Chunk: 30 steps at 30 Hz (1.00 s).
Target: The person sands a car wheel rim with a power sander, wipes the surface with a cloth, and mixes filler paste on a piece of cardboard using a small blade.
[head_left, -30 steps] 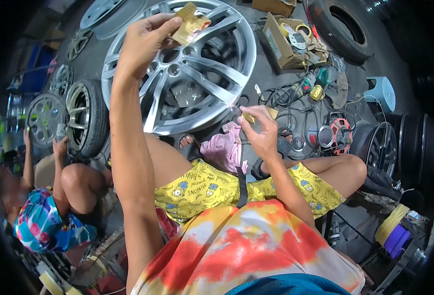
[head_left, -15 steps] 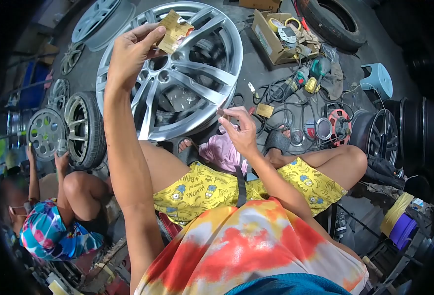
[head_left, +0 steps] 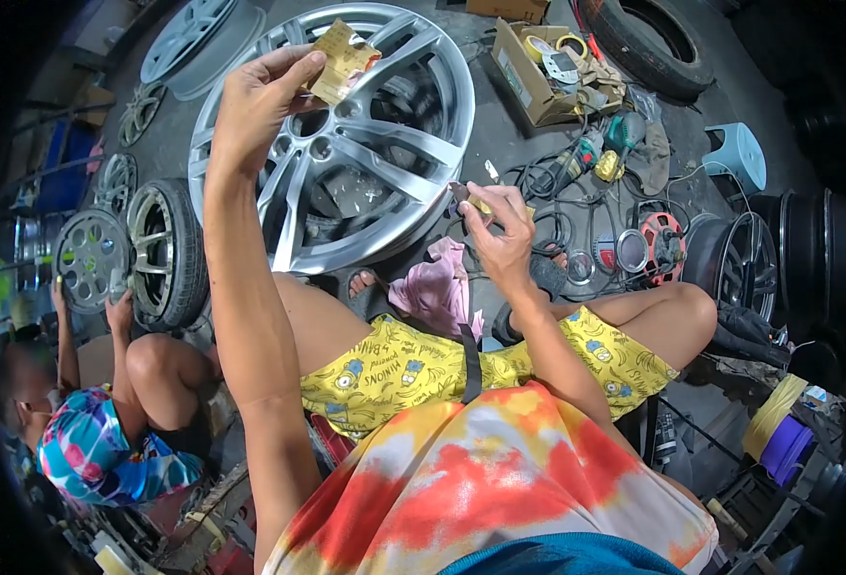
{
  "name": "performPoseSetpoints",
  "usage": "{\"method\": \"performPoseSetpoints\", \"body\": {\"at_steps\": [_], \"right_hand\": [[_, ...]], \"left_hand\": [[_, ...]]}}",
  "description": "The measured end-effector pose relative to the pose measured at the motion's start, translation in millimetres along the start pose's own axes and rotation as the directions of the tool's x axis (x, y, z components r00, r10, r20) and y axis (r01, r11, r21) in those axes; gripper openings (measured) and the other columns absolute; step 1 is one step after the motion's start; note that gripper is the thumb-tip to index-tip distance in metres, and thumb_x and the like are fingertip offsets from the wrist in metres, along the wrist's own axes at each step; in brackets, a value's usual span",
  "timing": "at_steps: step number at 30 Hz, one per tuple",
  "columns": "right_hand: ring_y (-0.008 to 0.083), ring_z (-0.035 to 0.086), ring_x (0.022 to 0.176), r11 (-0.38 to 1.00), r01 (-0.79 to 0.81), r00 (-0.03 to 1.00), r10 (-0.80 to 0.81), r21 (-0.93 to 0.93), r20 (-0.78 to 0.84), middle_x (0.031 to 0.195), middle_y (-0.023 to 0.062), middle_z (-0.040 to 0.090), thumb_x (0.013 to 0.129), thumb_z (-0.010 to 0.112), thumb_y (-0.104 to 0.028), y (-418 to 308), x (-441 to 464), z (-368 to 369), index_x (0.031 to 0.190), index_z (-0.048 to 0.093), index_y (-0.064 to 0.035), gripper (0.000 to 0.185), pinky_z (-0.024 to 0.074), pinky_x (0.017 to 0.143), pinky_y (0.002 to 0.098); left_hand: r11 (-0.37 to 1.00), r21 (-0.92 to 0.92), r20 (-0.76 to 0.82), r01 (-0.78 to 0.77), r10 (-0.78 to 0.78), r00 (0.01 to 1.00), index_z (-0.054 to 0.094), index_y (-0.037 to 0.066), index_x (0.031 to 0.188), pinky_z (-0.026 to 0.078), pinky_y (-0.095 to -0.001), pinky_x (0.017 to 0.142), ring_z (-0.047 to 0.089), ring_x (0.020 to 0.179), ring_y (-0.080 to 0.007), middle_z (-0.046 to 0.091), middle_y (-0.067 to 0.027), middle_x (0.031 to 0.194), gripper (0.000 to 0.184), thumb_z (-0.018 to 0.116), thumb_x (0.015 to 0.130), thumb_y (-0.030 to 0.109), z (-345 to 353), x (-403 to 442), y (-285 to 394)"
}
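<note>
A large silver wheel rim lies before my legs. My left hand pinches a creased gold-brown sheet above the rim's upper part. At the rim's lower right edge, my right hand is closed on a small dark piece between thumb and fingertips. The piece is close to the rim's edge; whether they touch I cannot tell. Below that hand's fingers hangs a pink cloth.
An open cardboard box with tape rolls stands upper right, near power tools and cables. Right are a blue stool and a red reel. A co-worker sits left by a tyred wheel.
My right hand has moved down and left, then back to the right along the rim's edge with the dark piece. My left hand keeps hold of the sheet. The whole view has shifted slightly.
</note>
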State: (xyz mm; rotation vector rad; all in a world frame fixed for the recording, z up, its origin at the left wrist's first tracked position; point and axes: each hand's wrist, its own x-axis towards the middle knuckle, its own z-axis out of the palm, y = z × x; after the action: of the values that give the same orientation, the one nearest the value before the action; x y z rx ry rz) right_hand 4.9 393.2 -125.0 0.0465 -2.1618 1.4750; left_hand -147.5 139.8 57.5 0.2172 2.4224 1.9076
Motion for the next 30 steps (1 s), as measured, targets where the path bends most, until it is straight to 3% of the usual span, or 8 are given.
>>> {"method": "performPoseSetpoints", "body": {"at_steps": [10, 13, 18, 21, 23, 28, 30], "right_hand": [[0.0160, 0.058, 0.070, 0.998, 0.043, 0.995, -0.040, -0.036, 0.086, 0.092, 0.0065, 0.064, 0.081, 0.077, -0.003, -21.0, 1.4, -12.3, 0.111, 0.076, -0.0069, 0.030, 0.0449, 0.058, 0.0283], [0.0236, 0.065, 0.079, 0.998, 0.064, 0.986, -0.060, -0.023, 0.155, 0.092, 0.0099, 0.063, 0.082, 0.076, -0.002, -28.3, -4.8, -12.1, 0.108, 0.074, -0.0042, 0.027, 0.0519, 0.070, 0.0331], [0.0213, 0.066, 0.086, 0.995, 0.051, 0.975, -0.068, 0.088, 0.210, 0.096, 0.0102, 0.064, 0.083, 0.075, 0.000, -32.6, -9.4, -13.4, 0.110, 0.073, -0.0039, 0.028, 0.0515, 0.076, 0.0310], [0.0162, 0.064, 0.090, 0.989, -0.069, 0.992, 0.054, 0.131, 0.117, 0.097, 0.0080, 0.064, 0.086, 0.075, -0.003, -13.1, -9.6, -5.4, 0.112, 0.072, -0.0022, 0.026, 0.0506, 0.079, 0.0284], [0.0130, 0.062, 0.093, 0.871, -0.279, 0.960, 0.270, 0.404, 0.081, 0.100, 0.0061, 0.065, 0.090, 0.074, -0.005, 3.9, -10.2, 7.5, 0.113, 0.070, 0.0005, 0.025, 0.0496, 0.083, 0.0275], [0.0121, 0.061, 0.095, 0.846, -0.293, 0.956, 0.258, 0.445, 0.139, 0.105, 0.0058, 0.065, 0.092, 0.075, -0.007, 10.6, -21.7, 34.8, 0.112, 0.069, 0.0029, 0.024, 0.0481, 0.088, 0.0261], [0.0117, 0.061, 0.094, 0.749, -0.403, 0.915, 0.352, 0.526, 0.200, 0.104, 0.0050, 0.065, 0.091, 0.075, -0.008, 4.2, -30.7, 40.0, 0.111, 0.069, 0.0027, 0.024, 0.0485, 0.087, 0.0265]], "left_hand": [[1.000, -0.005, 0.021, -0.006, 0.006, 1.000, 0.072, -0.003, 0.118, 0.059, -0.0246, 0.076, 0.071, 0.084, -0.0134, 0.074, -0.0093, 0.099, 0.037, 0.074, 0.095, 0.026, -0.9, 1.9, -1.5], [1.000, 0.005, 0.024, -0.003, 0.003, 1.000, 0.072, -0.003, 0.118, 0.059, -0.0251, 0.077, 0.071, 0.085, -0.0135, 0.074, -0.0092, 0.099, 0.037, 0.074, 0.095, 0.026, -0.6, 1.5, -1.1], [1.000, 0.023, 0.010, 0.007, -0.008, 1.000, 0.072, -0.001, 0.117, 0.057, -0.0254, 0.078, 0.070, 0.086, -0.0120, 0.073, -0.0067, 0.099, 0.036, 0.075, 0.095, 0.027, -0.2, 0.9, 0.4], [1.000, 0.026, 0.020, 0.013, -0.013, 1.000, 0.072, -0.002, 0.117, 0.057, -0.0256, 0.079, 0.070, 0.086, -0.0121, 0.073, -0.0066, 0.099, 0.037, 0.074, 0.095, 0.027, -2.8, 3.2, -2.7], [1.000, 0.020, 0.027, 0.013, -0.014, 1.000, 0.071, -0.002, 0.117, 0.057, -0.0257, 0.078, 0.070, 0.086, -0.0122, 0.073, -0.0064, 0.098, 0.037, 0.074, 0.095, 0.027, -0.7, 3.3, -2.9], [1.000, 0.007, 0.013, 0.025, -0.025, 1.000, 0.072, -0.002, 0.117, 0.057, -0.0258, 0.079, 0.070, 0.086, -0.0117, 0.073, -0.0053, 0.097, 0.036, 0.075, 0.094, 0.026, 1.7, 2.1, -1.8], [1.000, 0.008, 0.001, 0.027, -0.027, 1.000, 0.073, -0.001, 0.116, 0.056, -0.0249, 0.076, 0.070, 0.085, -0.0115, 0.073, -0.0060, 0.097, 0.035, 0.075, 0.094, 0.026, 2.1, 1.8, -1.8]]}}
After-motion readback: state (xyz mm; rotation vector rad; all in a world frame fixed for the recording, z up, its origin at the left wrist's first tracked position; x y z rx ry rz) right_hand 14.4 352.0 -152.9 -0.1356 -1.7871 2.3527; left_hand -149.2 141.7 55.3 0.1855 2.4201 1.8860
